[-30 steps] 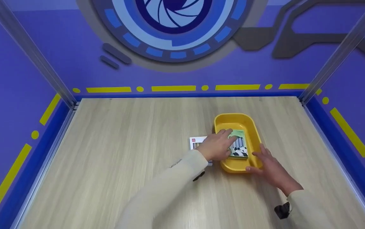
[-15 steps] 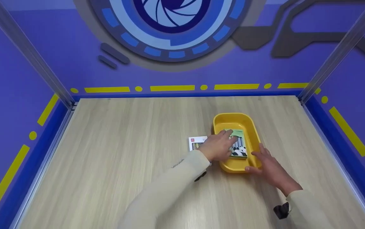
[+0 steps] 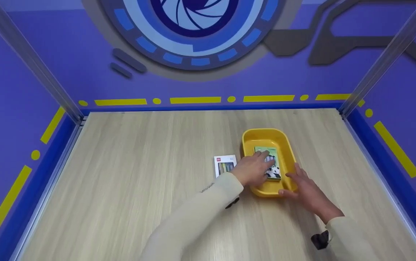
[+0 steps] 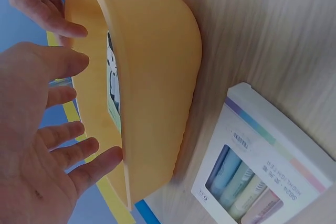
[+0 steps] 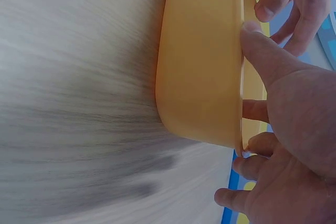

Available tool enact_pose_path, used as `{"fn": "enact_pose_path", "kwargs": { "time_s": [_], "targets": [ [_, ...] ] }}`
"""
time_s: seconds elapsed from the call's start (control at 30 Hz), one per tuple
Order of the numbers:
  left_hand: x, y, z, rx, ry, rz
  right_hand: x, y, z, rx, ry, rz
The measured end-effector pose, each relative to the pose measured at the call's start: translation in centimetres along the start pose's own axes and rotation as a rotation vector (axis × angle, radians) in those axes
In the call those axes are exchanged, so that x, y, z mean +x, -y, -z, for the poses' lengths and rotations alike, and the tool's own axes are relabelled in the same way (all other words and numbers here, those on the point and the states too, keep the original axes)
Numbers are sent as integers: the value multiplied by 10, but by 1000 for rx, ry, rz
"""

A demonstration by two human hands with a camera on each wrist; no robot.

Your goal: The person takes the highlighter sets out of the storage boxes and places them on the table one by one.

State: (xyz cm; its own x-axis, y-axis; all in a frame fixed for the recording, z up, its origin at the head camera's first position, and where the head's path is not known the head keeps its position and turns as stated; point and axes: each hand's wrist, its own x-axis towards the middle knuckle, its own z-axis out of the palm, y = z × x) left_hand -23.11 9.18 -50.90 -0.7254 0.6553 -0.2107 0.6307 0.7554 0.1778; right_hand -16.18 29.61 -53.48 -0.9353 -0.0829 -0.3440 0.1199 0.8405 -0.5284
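Over the yellow tray point(image 3: 267, 135), the left hand point(image 3: 253, 169) crosses the left rim with its fingers apart and loosely extended above the panda box point(image 3: 274, 172). Whether the fingertips touch the box cannot be told. The right hand point(image 3: 308, 192) holds the tray's rim at the near right corner, its thumb on the near edge and a finger reaching inside.

The step in hand seems to be settling the panda box in the tray while the right hand steadies the rim. The next move probably calls for lifting the left hand clear without dragging the box; if the white box point(image 4: 257, 156) is to go in as well, the left hand would then have to reach back to the left for it.

The panda box lies inside the tray, picture side up and apparently flat, with bare tray floor at its far and near ends. Its face is pale green, with grey-blue stripes and a black-and-white panda toward the near end; the fingers hide part of it. The tray is smooth, deep-walled and round-cornered.

Left of the tray, near it but apart, the white box rests on the wood-grain table point(image 3: 120, 181). It has a pastel stripe, the word HIGHLIGHTER and a window showing pens point(image 4: 236, 182) in blue, green, yellow and pink. At the far side rises a blue-purple wall point(image 3: 193, 88) with yellow dashes.
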Motion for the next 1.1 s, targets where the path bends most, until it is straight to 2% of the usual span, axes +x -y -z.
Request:
{"fn": "enact_pose_path", "kwargs": {
  "time_s": [0.2,0.63,0.9,1.1],
  "targets": [
    [2,-3,-1,30,1,-10,0,1,-1,-23,-9,4],
    [5,-7,-6,22,21,-11,0,1,0,-9,-7,4],
    [6,-9,-8,22,24,-29,-1,-1,0,-9,-22,32],
    [11,-12,-10,30,29,-30,-1,-3,-2,-21,-75,85]
  ]
}}
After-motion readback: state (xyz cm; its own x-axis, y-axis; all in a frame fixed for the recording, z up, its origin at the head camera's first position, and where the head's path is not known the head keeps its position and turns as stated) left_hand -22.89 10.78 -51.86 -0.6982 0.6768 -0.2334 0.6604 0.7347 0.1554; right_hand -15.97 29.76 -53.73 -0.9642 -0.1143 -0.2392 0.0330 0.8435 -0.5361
